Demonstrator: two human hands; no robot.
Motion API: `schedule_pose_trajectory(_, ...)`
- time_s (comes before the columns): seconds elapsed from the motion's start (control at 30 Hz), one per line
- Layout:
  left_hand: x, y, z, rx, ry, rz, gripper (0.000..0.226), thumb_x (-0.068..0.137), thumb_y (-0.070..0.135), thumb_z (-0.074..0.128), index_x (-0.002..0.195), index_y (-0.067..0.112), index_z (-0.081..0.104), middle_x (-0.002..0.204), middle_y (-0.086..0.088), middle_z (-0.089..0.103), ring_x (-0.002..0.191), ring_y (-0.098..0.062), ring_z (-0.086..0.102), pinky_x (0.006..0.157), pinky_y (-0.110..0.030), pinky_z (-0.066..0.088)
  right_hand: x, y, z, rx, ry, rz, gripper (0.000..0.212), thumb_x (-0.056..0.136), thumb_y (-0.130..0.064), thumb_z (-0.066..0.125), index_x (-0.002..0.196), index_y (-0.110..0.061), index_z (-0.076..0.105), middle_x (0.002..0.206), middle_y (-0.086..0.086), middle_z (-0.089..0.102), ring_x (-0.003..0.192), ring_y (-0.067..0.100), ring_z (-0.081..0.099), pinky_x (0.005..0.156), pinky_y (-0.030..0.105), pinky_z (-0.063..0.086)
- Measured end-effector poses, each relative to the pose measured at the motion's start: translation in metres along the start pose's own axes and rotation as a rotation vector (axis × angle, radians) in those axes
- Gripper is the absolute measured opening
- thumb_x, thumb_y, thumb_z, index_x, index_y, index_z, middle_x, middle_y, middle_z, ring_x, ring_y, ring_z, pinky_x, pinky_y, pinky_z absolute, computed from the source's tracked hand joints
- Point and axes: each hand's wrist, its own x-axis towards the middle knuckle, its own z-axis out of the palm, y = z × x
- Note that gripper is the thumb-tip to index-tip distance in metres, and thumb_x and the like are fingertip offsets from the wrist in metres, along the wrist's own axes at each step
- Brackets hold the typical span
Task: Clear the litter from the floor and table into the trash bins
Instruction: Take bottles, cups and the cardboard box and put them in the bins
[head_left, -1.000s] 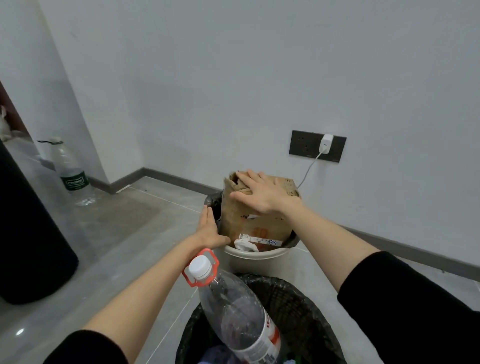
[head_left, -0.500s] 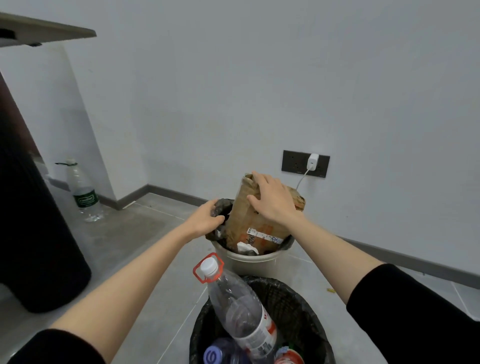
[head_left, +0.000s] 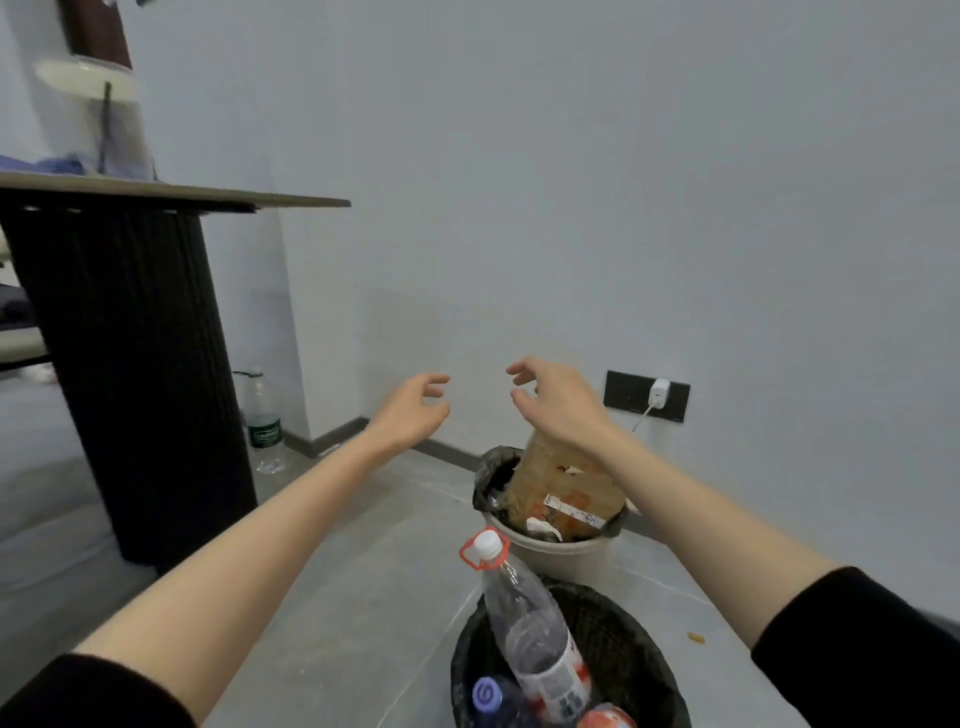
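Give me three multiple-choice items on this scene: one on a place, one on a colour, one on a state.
1. Where is the brown paper bag?
A. On the table
B. In the beige bin by the wall
C. Flat on the floor

2. What colour is the carry ring on the large clear bottle in the near black bin?
A. Green
B. Blue
C. Red

3. What are the left hand and right hand doing?
A. Both hold nothing, fingers loosely curled
B. The left grips a bottle
C. The right grips the paper bag

Answers:
1 B: the bag sticks up out of the beige bin.
2 C: a red ring circles the bottle's neck.
3 A: both hands hang in the air above the bins, touching nothing.
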Motion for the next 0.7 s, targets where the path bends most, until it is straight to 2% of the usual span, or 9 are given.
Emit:
schedule_pose_trajectory(0.23, -0.044, 0.008, -0.092, 0.025, 0.161, 0.052, 0.040, 0.092, 0.015, 0.051, 0.132, 0.021, 0.050, 0.129, -0.004, 0.057, 0.113, -0.021, 0.056, 0.098, -0.036, 0.045, -0.001, -0.081, -0.018, 0.131, 0.033, -0.046, 0.031, 0.092, -0.026, 0.049, 0.121, -0.024, 0.060, 0.114, -0.007, 0.066, 0.100, 0.015, 0.061, 0.081, 0.029, 0.048)
schedule_pose_trajectory(0.4, -0.076, 0.007, -0.160, 0.105, 0.297, 0.099, 0.040, 0.094, 0.015, 0.049, 0.133, 0.020, 0.049, 0.130, -0.002, 0.055, 0.115, -0.019, 0.054, 0.086, -0.028, 0.045, 0.004, -0.136, -0.017, 0.171, 0.028, -0.112, 0.029, 0.091, -0.025, 0.050, 0.118, -0.024, 0.061, 0.111, -0.007, 0.067, 0.099, 0.015, 0.060, 0.084, 0.031, 0.049)
schedule_pose_trajectory(0.57, -0.098, 0.000, -0.235, 0.266, 0.455, 0.167, 0.042, 0.092, 0.016, 0.053, 0.134, 0.018, 0.049, 0.131, -0.004, 0.055, 0.120, -0.018, 0.051, 0.096, -0.030, 0.040, 0.019, -0.191, -0.007, 0.285, 0.006, -0.150, 0.028, 0.090, -0.020, 0.051, 0.115, -0.022, 0.062, 0.111, -0.004, 0.068, 0.101, 0.015, 0.061, 0.091, 0.034, 0.050)
schedule_pose_trajectory(0.7, -0.108, -0.004, -0.287, 0.429, 0.573, 0.232, 0.042, 0.092, 0.014, 0.053, 0.134, 0.016, 0.049, 0.134, -0.004, 0.053, 0.125, -0.017, 0.047, 0.100, -0.026, 0.034, 0.036, -0.234, 0.004, 0.374, -0.010, -0.184, 0.030, 0.090, -0.015, 0.050, 0.117, -0.017, 0.062, 0.113, -0.002, 0.067, 0.105, 0.015, 0.059, 0.090, 0.027, 0.046)
